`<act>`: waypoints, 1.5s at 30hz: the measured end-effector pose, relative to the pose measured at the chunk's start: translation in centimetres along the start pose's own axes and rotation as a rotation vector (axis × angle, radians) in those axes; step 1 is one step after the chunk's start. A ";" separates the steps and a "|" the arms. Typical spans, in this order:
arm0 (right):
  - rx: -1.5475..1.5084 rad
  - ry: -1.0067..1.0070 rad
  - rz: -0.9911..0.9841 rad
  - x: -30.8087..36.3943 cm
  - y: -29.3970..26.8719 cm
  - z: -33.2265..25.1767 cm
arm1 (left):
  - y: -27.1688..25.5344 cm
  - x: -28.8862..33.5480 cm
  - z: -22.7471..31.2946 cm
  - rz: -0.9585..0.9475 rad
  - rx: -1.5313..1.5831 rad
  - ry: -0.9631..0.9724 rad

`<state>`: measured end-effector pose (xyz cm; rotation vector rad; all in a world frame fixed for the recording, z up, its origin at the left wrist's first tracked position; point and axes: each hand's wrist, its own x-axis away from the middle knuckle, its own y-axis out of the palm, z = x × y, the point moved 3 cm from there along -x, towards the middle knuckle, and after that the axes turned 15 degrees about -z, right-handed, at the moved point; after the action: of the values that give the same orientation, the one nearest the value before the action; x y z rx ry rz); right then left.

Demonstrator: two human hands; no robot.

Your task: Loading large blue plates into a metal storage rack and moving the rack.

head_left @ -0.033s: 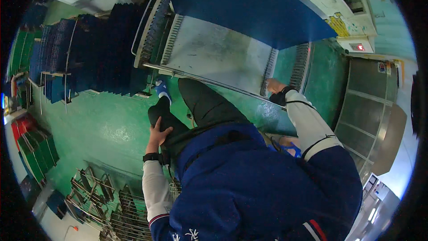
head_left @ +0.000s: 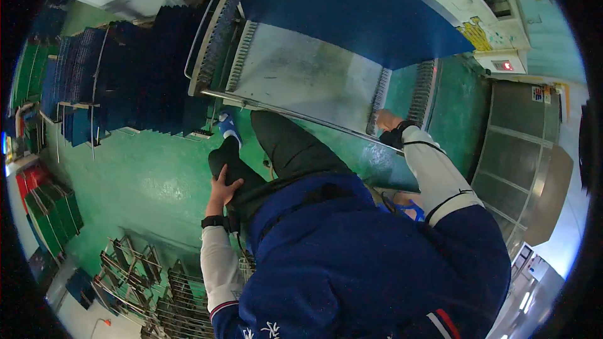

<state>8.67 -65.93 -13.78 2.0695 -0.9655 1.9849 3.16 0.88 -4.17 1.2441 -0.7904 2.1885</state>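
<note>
My left hand (head_left: 223,189) rests on my left thigh (head_left: 235,169), with thumb and fingers apart and nothing held. Out to the right, my right hand (head_left: 388,120) is at the near right corner of a metal rack (head_left: 301,69) with toothed side rails. Its fingers look curled over the right toothed rail (head_left: 379,97), though their tips are partly hidden. A large dark blue panel (head_left: 352,12) stands upright in the far part of that rack. Along the rack's near side runs a metal bar (head_left: 282,110), just beyond my knees.
Dark blue panels (head_left: 135,78) stand packed in racks at the left. Green panels (head_left: 53,216) lean at the lower left, near several empty metal racks (head_left: 179,301). A pale machine with a red-lit display (head_left: 504,66) is at the upper right, and a grey framed panel (head_left: 512,150) stands below it.
</note>
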 end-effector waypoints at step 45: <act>-0.982 0.547 0.151 7.8 -12.3 -3.1 | -0.3 0.0 0.4 -0.045 -0.005 -0.058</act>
<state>11.83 -57.50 -1.93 0.9018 -1.5341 1.4792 3.55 0.85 -3.92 1.3160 -0.7828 2.1215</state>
